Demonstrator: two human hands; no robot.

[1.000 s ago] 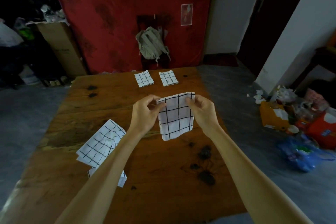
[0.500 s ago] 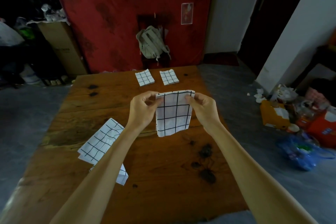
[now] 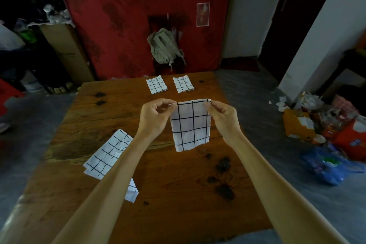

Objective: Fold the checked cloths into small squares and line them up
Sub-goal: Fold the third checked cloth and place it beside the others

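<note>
Cloth (image 3: 191,125) hanging, top corners pinched by left hand (image 3: 153,118), right hand (image 3: 223,118)

There is a single view, from a wide-angle camera worn on the person's head. It looks forward and down over the brown wooden table (image 3: 122,109), close above its near edge. Beyond the table's far edge it faces the red patterned hanging cloth (image 3: 128,16), well away.
</note>
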